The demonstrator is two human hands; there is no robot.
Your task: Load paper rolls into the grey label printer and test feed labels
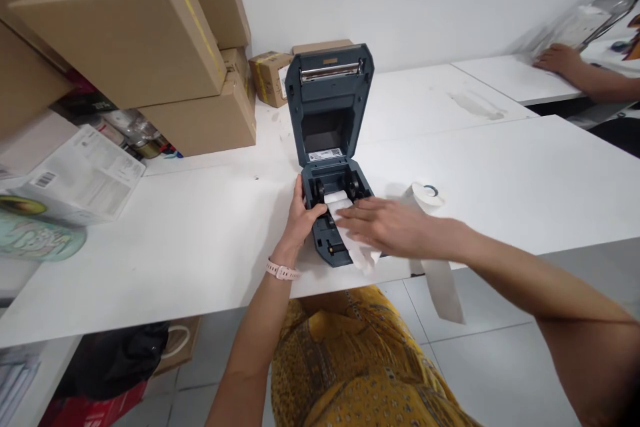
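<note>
A dark grey label printer (325, 238) sits on the white table with its lid (330, 97) raised. My left hand (300, 217) grips the printer's left side, thumb over the inner edge and fingers along the outside wall. Across the open bay lies a white paper strip (345, 223), its crumpled end (367, 259) at the printer's front. My right hand (380, 223) rests on this strip with its fingers stretched out flat, and partly hides it. Just beyond the right hand stands a white label roll (425, 195); a paper strip (443, 287) hangs over the table edge below it.
Cardboard boxes (135, 47) are stacked at the back left, with a small taped box (270, 77) beside them. A white carton (83, 173) and a green cylindrical container (43, 238) stand at the left. Another person's hand (560, 61) rests on the far right table.
</note>
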